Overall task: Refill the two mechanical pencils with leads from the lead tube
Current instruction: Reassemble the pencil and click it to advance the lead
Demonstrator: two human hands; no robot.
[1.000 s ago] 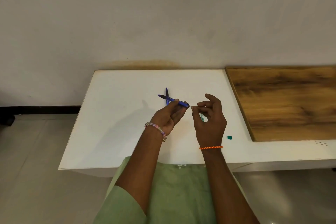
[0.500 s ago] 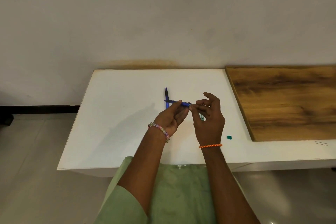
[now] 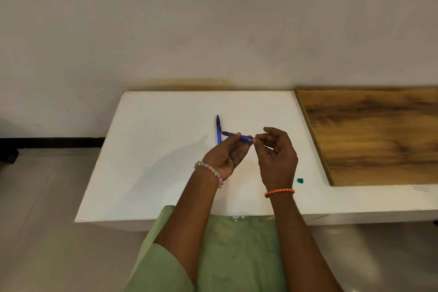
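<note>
My left hand (image 3: pixel 225 156) holds a blue mechanical pencil (image 3: pixel 244 137) almost level above the white table (image 3: pixel 154 161), its open back end facing right. My right hand (image 3: pixel 277 159) pinches thumb and forefinger together right at that end, on what looks like a thin lead, though it is too fine to see clearly. The second blue pencil (image 3: pixel 218 128) lies on the table just beyond my left hand, tip pointing away. The lead tube is not clearly visible and may be hidden behind my right hand.
A small green cap (image 3: pixel 300 180) lies on the table to the right of my right wrist. A wooden board (image 3: pixel 379 135) covers the table's right part. A few thin leads (image 3: pixel 420 188) lie near the front edge below the board.
My right hand's pinch has moved left until it meets the back end of the held pencil. My left hand has levelled the pencil and shifted slightly right.
</note>
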